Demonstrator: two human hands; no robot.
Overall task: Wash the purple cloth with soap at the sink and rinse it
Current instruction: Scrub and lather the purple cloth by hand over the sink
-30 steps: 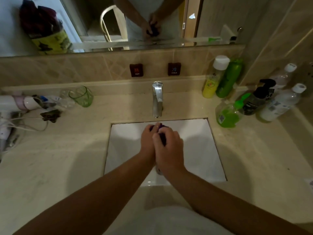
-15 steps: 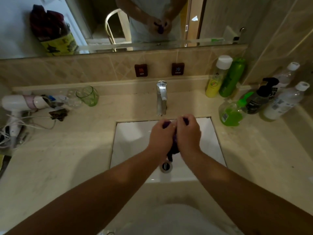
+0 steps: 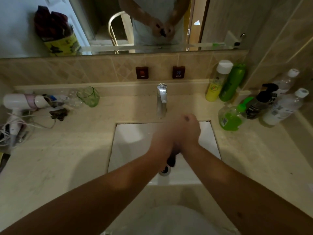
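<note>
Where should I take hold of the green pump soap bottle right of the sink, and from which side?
Grip the clear round green pump soap bottle around its wide body, coming from its left, the sink side. Dark and white bottles crowd its right and back. The pump head points right, so a low body grip avoids it. Both hands hold the purple cloth; free the right one.
</note>
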